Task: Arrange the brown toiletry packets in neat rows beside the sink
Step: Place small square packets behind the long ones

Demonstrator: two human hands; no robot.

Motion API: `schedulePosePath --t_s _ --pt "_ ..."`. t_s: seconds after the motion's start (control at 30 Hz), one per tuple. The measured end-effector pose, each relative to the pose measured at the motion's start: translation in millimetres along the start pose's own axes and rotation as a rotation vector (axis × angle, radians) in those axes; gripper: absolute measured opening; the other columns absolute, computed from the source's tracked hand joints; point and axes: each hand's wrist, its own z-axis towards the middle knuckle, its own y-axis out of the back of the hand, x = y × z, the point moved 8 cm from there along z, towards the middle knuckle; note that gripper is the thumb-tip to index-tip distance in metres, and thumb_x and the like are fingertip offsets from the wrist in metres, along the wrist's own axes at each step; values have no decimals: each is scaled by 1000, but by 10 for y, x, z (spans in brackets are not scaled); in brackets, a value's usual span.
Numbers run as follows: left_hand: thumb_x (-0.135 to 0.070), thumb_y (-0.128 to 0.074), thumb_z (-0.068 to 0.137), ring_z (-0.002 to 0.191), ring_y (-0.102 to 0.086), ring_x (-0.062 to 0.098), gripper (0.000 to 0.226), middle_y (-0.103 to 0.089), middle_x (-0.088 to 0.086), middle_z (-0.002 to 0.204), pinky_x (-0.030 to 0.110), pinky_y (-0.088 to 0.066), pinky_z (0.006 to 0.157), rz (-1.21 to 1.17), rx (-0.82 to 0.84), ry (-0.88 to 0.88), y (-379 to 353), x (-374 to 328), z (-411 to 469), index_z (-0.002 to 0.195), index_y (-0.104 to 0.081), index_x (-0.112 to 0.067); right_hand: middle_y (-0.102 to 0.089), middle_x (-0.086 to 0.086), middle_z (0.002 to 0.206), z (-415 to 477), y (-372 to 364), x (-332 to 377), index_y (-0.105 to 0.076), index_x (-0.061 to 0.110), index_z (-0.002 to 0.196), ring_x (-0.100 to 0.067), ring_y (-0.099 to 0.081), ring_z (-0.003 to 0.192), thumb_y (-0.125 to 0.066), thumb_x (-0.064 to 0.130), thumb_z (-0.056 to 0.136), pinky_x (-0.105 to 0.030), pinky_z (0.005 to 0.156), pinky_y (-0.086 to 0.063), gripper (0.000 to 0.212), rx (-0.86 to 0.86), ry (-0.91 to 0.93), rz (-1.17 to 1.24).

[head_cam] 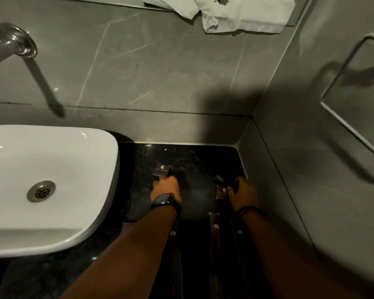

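Beside the sink (52,169) on the dark counter (192,160), your left hand (165,187) pinches one brown packet (162,170) and your right hand (242,194) closes on another packet (221,192): light, stiff card, best held by the long edges.

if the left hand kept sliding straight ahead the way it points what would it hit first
The left hand already touches a brown packet. It would push that packet across the black counter; beyond it, the way looks free up to the grey back wall.
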Motion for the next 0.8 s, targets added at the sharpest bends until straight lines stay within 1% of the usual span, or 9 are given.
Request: schedulePosePath --t_s 0.1,0.2,0.27,0.37,0.47,0.57,0.63,0.7,0.8 --pt "-19 -55 95 123 -47 37 39 -47 15 137 46 -47 98 94 27 31 -74 99 292 133 -49 -12 -56 -22 126 308 -154 191 -52 11 128 -39 -55 116 -65 27 84 -46 99 -49 48 94 14 -98" --pt "-18 -54 96 121 -53 37 35 -53 16 133 46 -48 96 100 73 48 -158 163 457 130 -52 -11 -51 -24 132 516 -384 273 -44 14 136 -41 -52 120 -68 29 82 -44 102 -46 61 201 -11 -142" --pt "-16 -55 96 117 -59 38 30 -59 19 128 44 -50 95 82 89 17 -198 148 493 124 -56 -6 -53 -23 131 600 -498 306 -51 11 130 -39 -54 119 -66 22 84 -41 100 -46 50 226 -17 -131" --pt "-16 -56 96 113 -61 39 27 -61 22 124 43 -51 93 47 91 -29 -216 112 535 119 -59 -2 -58 -22 124 706 -588 387 -62 5 113 -36 -58 112 -61 13 87 -37 95 -48 27 198 -25 -125" --pt "-21 -58 95 111 -62 38 27 -63 21 122 43 -52 91 21 64 -47 -209 84 554 117 -61 -4 -57 -25 123 750 -692 585 -63 6 115 -40 -59 112 -63 10 85 -39 96 -49 31 187 20 -127" --pt "-25 -60 92 107 -64 36 26 -67 18 115 41 -53 89 -25 28 -87 -209 16 553 112 -66 -10 -56 -27 122 714 -805 871 -62 9 116 -42 -58 111 -63 11 84 -37 96 -49 31 176 100 -107" --pt "-25 -62 88 104 -65 35 25 -70 16 111 39 -55 85 -83 41 -114 -217 -51 542 109 -69 -11 -57 -25 120 691 -837 1034 -62 10 114 -41 -58 110 -63 15 84 -37 94 -49 30 179 153 -88" --pt "-23 -65 86 102 -66 36 24 -71 15 109 38 -55 82 -149 51 -116 -201 -121 514 108 -68 -12 -57 -23 121 691 -728 1099 -62 11 113 -41 -57 110 -62 18 85 -37 94 -49 29 152 177 -77" --pt "-19 -66 85 104 -65 37 28 -70 16 111 37 -54 84 -258 10 -103 -117 -220 470 113 -66 -15 -57 -23 124 728 -418 981 -63 7 115 -39 -58 112 -63 17 86 -37 96 -48 31 114 161 -90"
